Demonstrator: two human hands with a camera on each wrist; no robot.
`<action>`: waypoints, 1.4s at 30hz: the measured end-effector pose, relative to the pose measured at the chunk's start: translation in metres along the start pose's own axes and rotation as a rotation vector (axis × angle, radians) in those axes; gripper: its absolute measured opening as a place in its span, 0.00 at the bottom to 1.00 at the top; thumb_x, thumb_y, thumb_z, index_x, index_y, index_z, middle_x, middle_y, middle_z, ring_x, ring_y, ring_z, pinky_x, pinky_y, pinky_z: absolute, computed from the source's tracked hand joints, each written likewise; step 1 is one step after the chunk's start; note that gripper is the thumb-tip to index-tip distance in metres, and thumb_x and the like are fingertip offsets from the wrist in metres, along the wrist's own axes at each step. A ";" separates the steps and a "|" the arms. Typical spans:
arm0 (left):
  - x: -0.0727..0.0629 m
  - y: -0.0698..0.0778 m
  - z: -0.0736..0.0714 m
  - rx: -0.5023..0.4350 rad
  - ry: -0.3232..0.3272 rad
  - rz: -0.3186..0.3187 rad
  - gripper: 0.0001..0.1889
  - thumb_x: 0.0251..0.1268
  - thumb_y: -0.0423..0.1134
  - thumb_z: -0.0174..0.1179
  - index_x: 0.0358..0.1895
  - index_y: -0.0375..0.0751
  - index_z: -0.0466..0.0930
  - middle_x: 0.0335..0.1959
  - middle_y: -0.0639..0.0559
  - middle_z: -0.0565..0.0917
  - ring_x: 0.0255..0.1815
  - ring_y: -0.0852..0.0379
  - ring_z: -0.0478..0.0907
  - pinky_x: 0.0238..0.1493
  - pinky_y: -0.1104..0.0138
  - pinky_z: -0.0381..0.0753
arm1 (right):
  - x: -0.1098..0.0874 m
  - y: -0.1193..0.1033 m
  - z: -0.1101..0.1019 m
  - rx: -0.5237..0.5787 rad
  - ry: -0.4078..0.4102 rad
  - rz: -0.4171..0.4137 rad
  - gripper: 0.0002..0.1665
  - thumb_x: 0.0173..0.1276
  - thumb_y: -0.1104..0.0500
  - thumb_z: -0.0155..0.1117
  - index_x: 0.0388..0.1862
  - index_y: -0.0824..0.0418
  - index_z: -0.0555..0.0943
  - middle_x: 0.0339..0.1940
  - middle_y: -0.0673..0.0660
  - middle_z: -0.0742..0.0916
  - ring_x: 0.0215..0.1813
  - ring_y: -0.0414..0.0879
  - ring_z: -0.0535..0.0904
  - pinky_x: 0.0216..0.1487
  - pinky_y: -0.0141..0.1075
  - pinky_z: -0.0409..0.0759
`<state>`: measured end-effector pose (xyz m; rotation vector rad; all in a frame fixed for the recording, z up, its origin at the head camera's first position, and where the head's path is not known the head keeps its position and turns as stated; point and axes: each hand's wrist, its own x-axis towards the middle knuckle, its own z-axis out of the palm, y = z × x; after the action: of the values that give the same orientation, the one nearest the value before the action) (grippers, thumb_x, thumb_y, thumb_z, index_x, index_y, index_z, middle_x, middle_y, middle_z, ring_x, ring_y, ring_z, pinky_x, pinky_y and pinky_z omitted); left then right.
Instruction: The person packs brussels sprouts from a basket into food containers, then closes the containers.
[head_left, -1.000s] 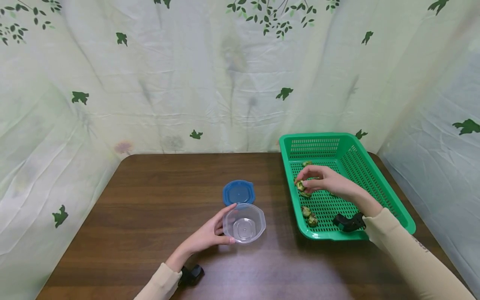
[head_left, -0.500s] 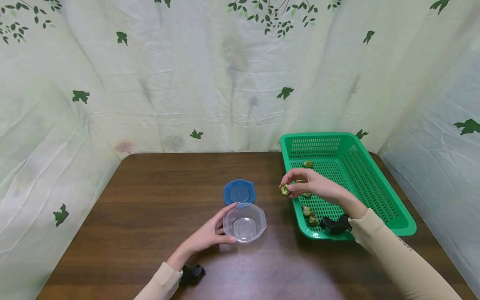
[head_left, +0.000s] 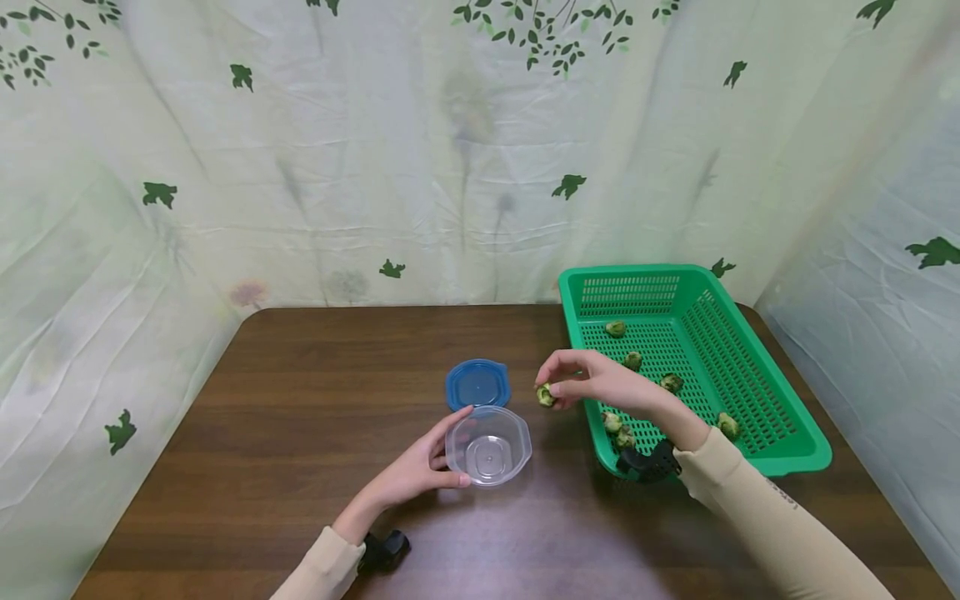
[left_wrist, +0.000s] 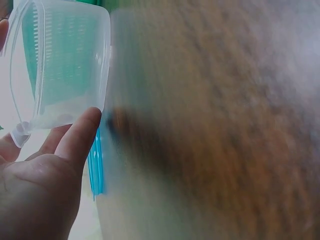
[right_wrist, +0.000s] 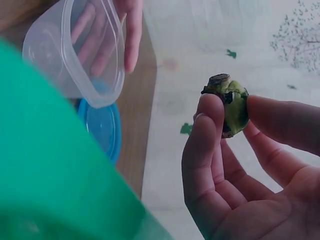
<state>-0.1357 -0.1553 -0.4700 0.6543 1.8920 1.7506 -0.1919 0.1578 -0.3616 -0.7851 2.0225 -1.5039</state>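
My right hand [head_left: 596, 383] pinches a Brussels sprout [head_left: 545, 395] between thumb and fingertips, just past the left rim of the green basket [head_left: 693, 333]. Up close in the right wrist view, the Brussels sprout [right_wrist: 234, 110] is green with dark, browned leaf edges. On the table, a clear plastic container [head_left: 489, 450] stands upright with its top uncovered and nothing visible inside. My left hand [head_left: 412, 467] holds it from the left, thumb at the near side and fingers at the far side. Behind it lies a blue lid [head_left: 477, 385], flat and touching or very close to it.
Several more Brussels sprouts [head_left: 615, 329] are scattered over the basket's slotted floor. The basket takes up the right side of the brown wooden table [head_left: 322, 375]. A pale curtain with leaf prints [head_left: 337, 183] hangs behind and at both sides.
My right hand has carried the Brussels sprout left, out over the basket's rim toward the container. The left hand and container have stayed in place.
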 end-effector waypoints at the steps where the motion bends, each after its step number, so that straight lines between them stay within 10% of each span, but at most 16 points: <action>1: 0.000 0.000 0.000 -0.002 -0.001 0.001 0.45 0.61 0.31 0.65 0.76 0.45 0.45 0.73 0.32 0.49 0.65 0.33 0.64 0.55 0.61 0.75 | 0.001 0.000 0.002 0.000 -0.001 0.000 0.11 0.71 0.64 0.57 0.48 0.68 0.76 0.44 0.63 0.82 0.40 0.57 0.79 0.43 0.43 0.81; 23: 0.001 -0.001 0.000 0.001 -0.004 -0.015 0.45 0.61 0.28 0.63 0.77 0.46 0.45 0.74 0.33 0.48 0.68 0.33 0.59 0.56 0.59 0.74 | 0.025 0.002 0.042 -0.021 -0.056 -0.005 0.08 0.70 0.67 0.56 0.46 0.70 0.77 0.41 0.58 0.82 0.40 0.64 0.80 0.43 0.47 0.82; 42: 0.000 0.002 0.000 -0.015 -0.021 -0.018 0.46 0.62 0.29 0.63 0.77 0.50 0.43 0.75 0.37 0.45 0.68 0.35 0.60 0.55 0.62 0.75 | 0.039 0.001 0.079 -0.204 0.005 0.022 0.06 0.66 0.71 0.57 0.39 0.65 0.79 0.36 0.54 0.82 0.32 0.50 0.83 0.36 0.43 0.83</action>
<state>-0.1355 -0.1547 -0.4677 0.6452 1.8629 1.7383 -0.1651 0.0774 -0.3856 -0.8346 2.2055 -1.3029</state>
